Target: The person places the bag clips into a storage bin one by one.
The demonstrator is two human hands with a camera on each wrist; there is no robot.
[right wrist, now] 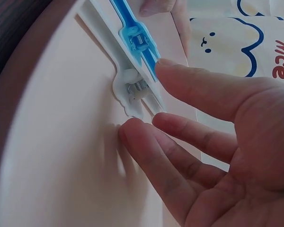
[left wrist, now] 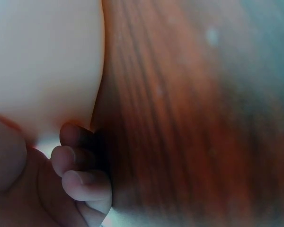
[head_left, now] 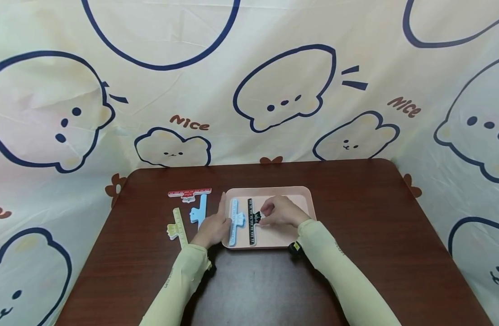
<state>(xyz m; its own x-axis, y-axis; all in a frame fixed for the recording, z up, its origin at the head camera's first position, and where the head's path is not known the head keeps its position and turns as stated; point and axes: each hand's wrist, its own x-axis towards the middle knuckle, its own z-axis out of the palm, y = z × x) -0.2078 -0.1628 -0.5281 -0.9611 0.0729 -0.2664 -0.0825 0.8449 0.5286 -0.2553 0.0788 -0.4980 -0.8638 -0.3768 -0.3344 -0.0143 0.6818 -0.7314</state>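
My left hand (head_left: 214, 226) holds the left edge of a pale pink tray (head_left: 282, 240), index finger along the rim. The left wrist view shows its curled fingers (left wrist: 83, 179) against the tray's side. Inside the tray, a light blue ruler clip (head_left: 234, 226) lies nearest this hand, with a black ruler clip (head_left: 251, 226) to its right. Over the tray, my right hand (head_left: 283, 211) has its fingertips right at the black clip's cat-shaped tab, thumb and fingers spread apart. In the right wrist view, that clip's white underside (right wrist: 128, 80) and spring show beside the fingertips.
Left of the tray on the brown table (head_left: 355, 203) lie a red ruler clip (head_left: 190, 193), another blue clip (head_left: 200, 210) and a yellow-green clip (head_left: 179, 226). The left forearm passes close to them. A cartoon-printed cloth (head_left: 216, 90) hangs behind and beside the table.
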